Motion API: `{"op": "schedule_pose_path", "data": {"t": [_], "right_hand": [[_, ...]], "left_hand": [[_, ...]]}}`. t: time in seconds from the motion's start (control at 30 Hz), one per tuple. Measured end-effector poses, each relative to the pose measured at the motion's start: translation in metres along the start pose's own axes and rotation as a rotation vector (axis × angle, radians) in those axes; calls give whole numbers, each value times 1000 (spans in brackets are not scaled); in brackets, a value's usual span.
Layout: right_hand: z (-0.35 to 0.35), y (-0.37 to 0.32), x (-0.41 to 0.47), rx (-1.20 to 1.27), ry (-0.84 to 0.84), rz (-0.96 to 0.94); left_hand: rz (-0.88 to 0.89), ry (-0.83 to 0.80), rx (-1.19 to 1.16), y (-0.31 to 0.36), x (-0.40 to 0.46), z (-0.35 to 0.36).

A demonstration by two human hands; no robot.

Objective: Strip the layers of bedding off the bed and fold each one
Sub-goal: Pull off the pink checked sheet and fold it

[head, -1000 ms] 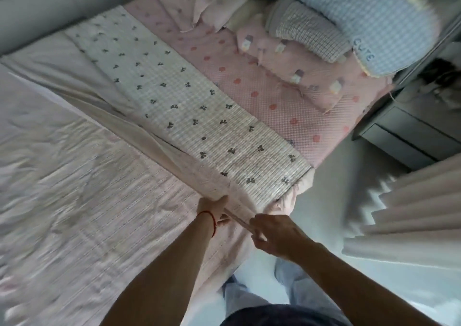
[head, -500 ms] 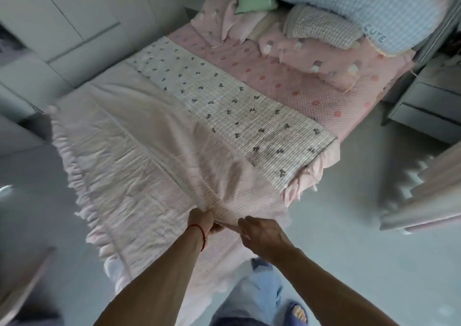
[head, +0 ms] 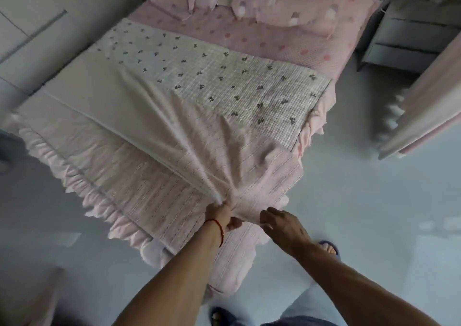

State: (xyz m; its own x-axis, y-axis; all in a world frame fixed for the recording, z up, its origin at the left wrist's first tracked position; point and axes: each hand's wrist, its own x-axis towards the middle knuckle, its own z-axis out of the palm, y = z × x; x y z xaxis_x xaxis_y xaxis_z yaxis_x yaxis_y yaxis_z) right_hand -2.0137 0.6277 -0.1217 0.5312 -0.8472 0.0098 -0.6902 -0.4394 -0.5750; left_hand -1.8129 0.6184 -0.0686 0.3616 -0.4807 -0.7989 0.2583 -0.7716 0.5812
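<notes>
2 hands — coverlet edge

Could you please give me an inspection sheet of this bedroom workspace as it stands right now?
Surface: bed, its pink dotted sheet exposed toward the head end.
Job's things: pale pink cover with a ruffled edge, gathered into creases running to the hands; bow-print quilt lying flat across the middle of the bed.
Clutter: pillows piled at the head end.
Grippers: left hand grips a bunched fold of the cover; right hand pinches the cover's edge beside it.
Cables: nothing seen.
Surroundings: drawer unit beside the bed; pleated curtain on the right; grey floor; red string on the left wrist.
</notes>
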Motion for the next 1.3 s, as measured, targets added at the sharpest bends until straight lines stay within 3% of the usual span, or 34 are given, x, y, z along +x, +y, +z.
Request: {"op": "schedule_pose_path", "data": {"t": [0.17,0.27,0.47,0.63,0.87,1.07,1.17,1.23,1.3], "right_hand": [[43,-53,-34,-9,68,140],[56,-80,-55,-6,160,215],[98,-77,-70,99,209,465],[114,-64,-76,62,235,525],[142,-81,-68,-71,373,845],[199,-115,-62,-166,476,1270],[257,-129,-53,144,557,1639],[290,-135,-41,585,653,1843],[321,-141,-25,1021,748,1884]], "left_hand": [[-115,-238,52,-20,14,-52],[-191,-303,53,-18,27,-75],[-237,-261,-51,-2,71,-95],[-238,-159,-228,14,121,-97],[-129,-165,-61,-7,136,-136],[-269,-266,69,-60,138,-204],[-350,-239,151,-91,172,-217],[-351,-219,209,-102,192,-216],[-354,-225,263,-110,208,-215]]}}
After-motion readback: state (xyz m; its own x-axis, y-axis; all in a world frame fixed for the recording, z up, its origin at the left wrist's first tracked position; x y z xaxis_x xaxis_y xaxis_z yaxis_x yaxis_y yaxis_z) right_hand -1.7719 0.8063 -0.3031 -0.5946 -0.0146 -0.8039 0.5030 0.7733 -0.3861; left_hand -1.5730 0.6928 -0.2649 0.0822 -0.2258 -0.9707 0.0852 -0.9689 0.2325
